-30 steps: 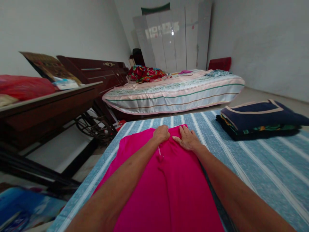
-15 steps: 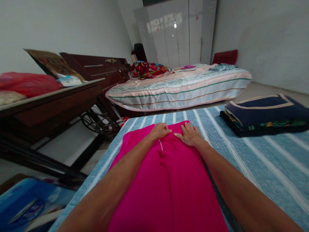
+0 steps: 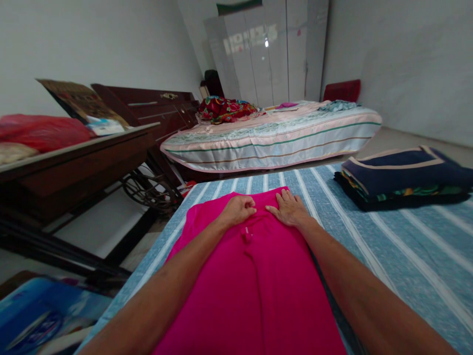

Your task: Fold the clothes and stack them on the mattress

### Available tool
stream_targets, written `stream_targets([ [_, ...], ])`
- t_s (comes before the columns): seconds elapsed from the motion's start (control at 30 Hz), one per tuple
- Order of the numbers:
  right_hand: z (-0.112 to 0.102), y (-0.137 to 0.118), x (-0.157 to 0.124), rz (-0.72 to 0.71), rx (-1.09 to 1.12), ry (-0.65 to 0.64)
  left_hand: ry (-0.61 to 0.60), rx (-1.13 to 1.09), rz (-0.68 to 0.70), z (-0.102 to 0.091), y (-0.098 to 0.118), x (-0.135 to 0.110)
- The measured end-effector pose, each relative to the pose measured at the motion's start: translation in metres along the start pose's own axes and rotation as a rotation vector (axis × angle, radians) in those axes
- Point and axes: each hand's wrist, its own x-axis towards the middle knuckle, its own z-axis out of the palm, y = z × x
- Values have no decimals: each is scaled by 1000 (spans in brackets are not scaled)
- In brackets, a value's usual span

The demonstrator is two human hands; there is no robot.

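A bright pink garment lies spread over the blue-and-white striped bedding in front of me. Gathers show along its far edge, and a small pink tie with a light strip sits at its middle, above a long seam. Curled near that far edge is my left hand, its fingers closed and thumb tip pressed in on the cloth. My right hand rests flat on the far right corner, fingers spread, thumb pointing left. Cloth under both palms is hidden.
Folded dark clothes are stacked on the striped bedding at right. Beyond stands another bed with a red floral bundle. A wooden table is at left, above a blue package.
My left hand has slid slightly left and toward me, its fingers still curled. The small tie has shifted and folded over. My right hand stays flat in nearly the same place.
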Motion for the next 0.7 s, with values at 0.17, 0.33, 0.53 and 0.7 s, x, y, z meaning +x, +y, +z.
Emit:
stream_targets([
  [0.17, 3, 3, -1, -31, 38, 71, -22, 135, 156, 9, 21, -18],
  [0.33, 4, 20, 7, -81, 193, 164, -79, 236, 222, 16, 36, -27],
  [0.53, 2, 36, 15, -43, 252, 230, -125, 467, 321, 25, 51, -35],
  [0.7, 4, 37, 18, -27, 269, 265, -203, 610, 398, 35, 67, -41],
])
